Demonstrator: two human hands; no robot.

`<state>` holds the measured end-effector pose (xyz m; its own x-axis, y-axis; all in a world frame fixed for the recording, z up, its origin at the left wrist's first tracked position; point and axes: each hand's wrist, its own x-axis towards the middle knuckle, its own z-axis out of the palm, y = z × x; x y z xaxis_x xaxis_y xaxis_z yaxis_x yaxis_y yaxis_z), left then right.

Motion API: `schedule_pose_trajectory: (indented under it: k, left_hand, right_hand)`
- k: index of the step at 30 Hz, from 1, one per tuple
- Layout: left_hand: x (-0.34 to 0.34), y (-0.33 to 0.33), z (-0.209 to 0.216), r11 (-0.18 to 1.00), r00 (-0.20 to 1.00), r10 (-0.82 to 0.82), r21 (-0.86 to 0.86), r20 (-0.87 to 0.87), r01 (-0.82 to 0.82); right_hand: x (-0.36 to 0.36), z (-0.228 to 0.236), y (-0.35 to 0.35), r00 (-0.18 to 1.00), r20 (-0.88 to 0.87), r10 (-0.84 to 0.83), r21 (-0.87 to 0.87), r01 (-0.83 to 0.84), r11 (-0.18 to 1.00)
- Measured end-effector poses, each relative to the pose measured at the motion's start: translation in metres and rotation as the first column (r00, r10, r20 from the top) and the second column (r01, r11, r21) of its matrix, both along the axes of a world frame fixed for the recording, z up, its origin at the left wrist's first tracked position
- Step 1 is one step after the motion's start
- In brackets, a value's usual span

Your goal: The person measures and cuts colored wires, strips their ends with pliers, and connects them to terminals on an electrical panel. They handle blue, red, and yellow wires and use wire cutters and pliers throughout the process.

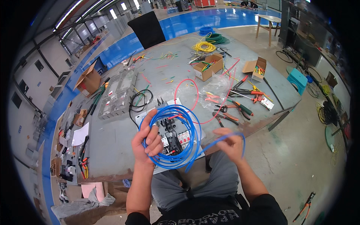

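A coil of blue wire (pixel 197 129) hangs from my left hand (pixel 147 140), whose fingers are wrapped round its left side. To the right, my right hand (pixel 230 143) pinches a loose stretch of the same wire; the hand and that part of the wire are slightly smeared by motion. Below and behind the coil, partly hidden by it, lies a mounting plate (pixel 178 102) carrying black and white electrical parts, among them a row of breakers with red switches (pixel 184 138). A red wire (pixel 176 94) loops from those parts across the table.
Pliers and cutters (pixel 228 114) lie right of the plate by a clear plastic bag (pixel 215 90). Two cardboard boxes (pixel 204 74) and yellow wire coils (pixel 203 47) stand farther back. A grey enclosure (pixel 116 93) and a paper sheet (pixel 80 134) are at the left. A black chair (pixel 147 30) stands beyond the table.
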<state>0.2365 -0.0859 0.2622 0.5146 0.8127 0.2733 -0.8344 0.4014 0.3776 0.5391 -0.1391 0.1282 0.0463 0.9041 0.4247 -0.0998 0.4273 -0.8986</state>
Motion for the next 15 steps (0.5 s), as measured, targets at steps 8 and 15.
schedule_pose_trajectory:
  k: [8, 15]
  left_hand:
    - [-0.002, -0.02, -0.007, 0.993, 0.991, -0.105, 0.036, -0.085, 0.108]
    - [0.007, -0.037, -0.018, 0.996, 0.933, -0.083, -0.023, -0.349, 0.081]
  right_hand:
    - [-0.007, 0.029, 0.071, 0.935, -0.332, 0.127, -0.29, -0.229, 0.929]
    - [0.0, 0.114, 0.12, 0.766, -0.539, 0.351, 0.006, -0.413, 0.91]
